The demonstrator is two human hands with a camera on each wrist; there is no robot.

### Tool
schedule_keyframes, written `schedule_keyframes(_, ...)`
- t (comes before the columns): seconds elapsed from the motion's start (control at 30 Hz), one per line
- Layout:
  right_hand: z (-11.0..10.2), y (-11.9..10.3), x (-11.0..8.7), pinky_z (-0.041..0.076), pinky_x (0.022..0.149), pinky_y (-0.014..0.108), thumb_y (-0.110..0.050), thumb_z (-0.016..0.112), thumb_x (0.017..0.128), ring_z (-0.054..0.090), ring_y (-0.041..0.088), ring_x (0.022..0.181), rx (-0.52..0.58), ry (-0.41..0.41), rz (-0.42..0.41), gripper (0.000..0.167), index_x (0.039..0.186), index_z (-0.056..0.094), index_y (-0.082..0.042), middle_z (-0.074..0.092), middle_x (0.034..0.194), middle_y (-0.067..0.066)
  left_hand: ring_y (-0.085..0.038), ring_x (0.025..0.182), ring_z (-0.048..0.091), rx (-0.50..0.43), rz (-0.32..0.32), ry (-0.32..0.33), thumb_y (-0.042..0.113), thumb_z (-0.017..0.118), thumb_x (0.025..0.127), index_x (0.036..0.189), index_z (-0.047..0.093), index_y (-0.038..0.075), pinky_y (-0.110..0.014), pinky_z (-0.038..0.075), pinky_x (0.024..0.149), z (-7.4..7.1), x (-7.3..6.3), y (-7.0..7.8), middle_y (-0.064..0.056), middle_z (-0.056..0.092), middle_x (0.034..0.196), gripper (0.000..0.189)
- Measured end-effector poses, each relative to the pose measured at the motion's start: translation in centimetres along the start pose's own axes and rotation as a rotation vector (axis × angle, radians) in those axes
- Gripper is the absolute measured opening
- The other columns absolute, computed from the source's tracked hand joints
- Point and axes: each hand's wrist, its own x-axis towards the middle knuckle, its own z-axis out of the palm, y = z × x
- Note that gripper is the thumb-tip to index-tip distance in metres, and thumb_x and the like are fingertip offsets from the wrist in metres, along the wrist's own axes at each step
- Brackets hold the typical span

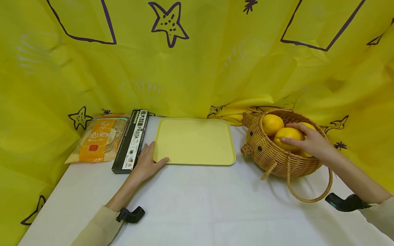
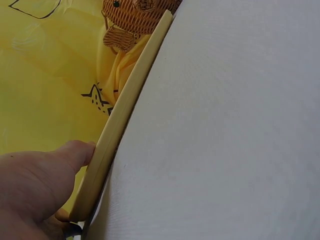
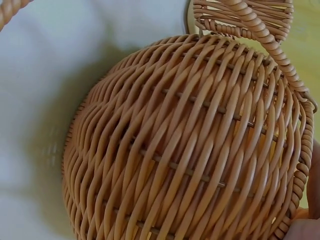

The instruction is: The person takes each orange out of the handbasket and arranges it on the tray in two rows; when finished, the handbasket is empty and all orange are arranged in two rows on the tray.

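At the front left corner of a pale yellow tray [image 1: 194, 141], my left hand [image 1: 147, 164] touches the rim, thumb along the front edge and fingers beside the left edge. The left wrist view shows the thumb against the tray's side wall [image 2: 120, 117]. My right hand [image 1: 312, 141] reaches into a pig-shaped wicker basket [image 1: 277, 162] and grips a yellow citrus fruit [image 1: 288, 138] between thumb and fingers. Another such fruit [image 1: 272, 124] lies beside it, and more are partly covered by the hand. In the right wrist view the basket's woven wall [image 3: 190, 140] hides most of that hand.
Left of the tray lies a black and white pasta box [image 1: 130, 141], close to my left fingers. Beyond it is an orange and clear food packet [image 1: 100, 138]. The basket's looped handle [image 1: 311, 200] hangs onto the white tabletop [image 1: 209, 205]. A yellow patterned curtain [image 1: 197, 68] hangs behind.
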Motion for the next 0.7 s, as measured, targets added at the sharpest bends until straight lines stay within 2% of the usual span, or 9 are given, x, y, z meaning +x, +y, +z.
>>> schedule_keyframes(0.2,0.3,0.0,-0.3,0.047,0.078,0.04,-0.047,0.065,0.089,0.049,0.047,0.115,-0.043,0.053,-0.013,0.076,0.148,0.037,-0.007,0.034,0.15,0.03,-0.045,0.149,0.0,-0.005,-0.015,-0.019,0.039,0.063,0.092,0.153,0.01,-0.005,-0.063,0.004,0.119,0.0,0.0,-0.1,-0.027,0.015,0.16,0.093)
schedule_keyframes(0.37,0.7,0.2,-0.5,0.044,0.062,0.025,-0.04,0.072,0.086,0.056,0.037,0.099,-0.079,0.156,-0.102,0.073,0.143,0.045,-0.004,0.045,0.14,0.028,-0.046,0.149,0.001,0.008,-0.007,-0.012,0.038,0.063,0.092,0.153,0.011,-0.005,-0.064,0.005,0.119,0.0,0.1,0.0,-0.027,0.016,0.16,0.092)
schedule_keyframes(0.5,1.1,0.3,-0.4,0.042,0.061,0.025,-0.036,0.074,0.084,0.055,0.037,0.095,-0.08,0.201,-0.143,0.072,0.141,0.046,-0.003,0.049,0.134,0.03,-0.047,0.149,0.001,0.012,-0.008,-0.01,0.038,0.063,0.091,0.153,0.011,-0.006,-0.064,0.005,0.119,-0.1,0.0,-0.1,-0.027,0.016,0.159,0.092)
schedule_keyframes(0.7,1.4,0.4,-0.5,0.041,0.061,0.03,-0.036,0.075,0.083,0.055,0.04,0.093,-0.093,0.226,-0.145,0.071,0.14,0.047,-0.003,0.05,0.132,0.03,-0.046,0.149,0.0,0.001,-0.016,-0.02,0.038,0.063,0.092,0.153,0.01,-0.005,-0.064,0.004,0.119,0.0,-0.1,-0.1,-0.027,0.015,0.16,0.092)
